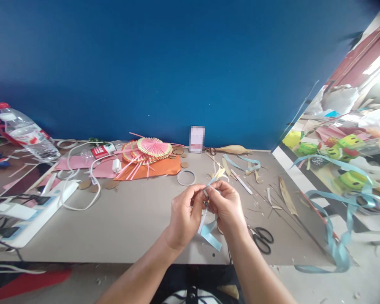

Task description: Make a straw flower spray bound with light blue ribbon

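At left, a white cord point(82, 208) is lying looped on a table point(129, 236), well apart from a person's left hand point(185, 214), whose thumb and fingertips are pressing together near a blue ribbon point(211, 240). The ribbon's tail is showing between the wrists, below a pale flower point(221, 173). The right hand point(227, 207) is pinching ribbon at the flower's base, where a slackening grip could be letting it slip. Farther right, scissors point(263, 240) are lying near the wrist, risking a knock should the forearm be swinging outward.
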### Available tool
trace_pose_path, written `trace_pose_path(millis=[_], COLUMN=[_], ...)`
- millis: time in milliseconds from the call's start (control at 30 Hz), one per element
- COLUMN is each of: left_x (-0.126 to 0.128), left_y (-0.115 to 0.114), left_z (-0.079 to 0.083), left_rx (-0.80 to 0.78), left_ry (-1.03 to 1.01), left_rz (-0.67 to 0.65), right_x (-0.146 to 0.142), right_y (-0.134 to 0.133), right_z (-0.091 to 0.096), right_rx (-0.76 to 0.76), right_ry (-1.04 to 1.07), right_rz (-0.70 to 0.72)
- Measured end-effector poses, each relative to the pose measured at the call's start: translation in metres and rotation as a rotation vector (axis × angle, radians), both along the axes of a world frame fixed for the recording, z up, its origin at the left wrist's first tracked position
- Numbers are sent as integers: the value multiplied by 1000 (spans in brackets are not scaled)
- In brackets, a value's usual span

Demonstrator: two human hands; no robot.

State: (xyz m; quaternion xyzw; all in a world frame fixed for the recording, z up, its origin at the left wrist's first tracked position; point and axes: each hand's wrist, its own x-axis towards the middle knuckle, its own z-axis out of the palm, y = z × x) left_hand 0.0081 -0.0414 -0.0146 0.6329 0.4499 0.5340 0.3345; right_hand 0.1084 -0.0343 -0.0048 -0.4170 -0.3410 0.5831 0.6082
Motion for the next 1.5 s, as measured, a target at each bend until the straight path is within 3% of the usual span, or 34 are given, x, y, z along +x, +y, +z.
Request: trace_pose_path(millis=[100, 300, 467, 733, 933, 1233, 1367, 1500], left_x=[1, 3, -1, -9, -13, -23, -22, -20], left_y=[0, 5, 10, 7, 9, 18, 16, 13], left_z=[1, 3, 5, 11, 13, -8, -9, -4], left_rx=[-115, -438, -611, -624, -540, -696, -727, -692], left_ry=[-139, -579, -658, -521, -405, -554, -628, -609], left_rz=[-41, -277, -395, -410, -401, -512, -490, -422], right_x=[2, 8, 10, 12, 15, 24, 24, 22], right_y=[0, 0, -1, -4, -4, -6, -5, -8], right_z=[-3, -7, 0, 2, 0, -1, 1, 3], right_rx=[31, 75, 66, 38, -14, -37, -44, -43], right_ry=[4, 19, 45, 15, -109, -233, -181, -172], right_rz=[24, 64, 112, 94, 140, 342, 385, 333])
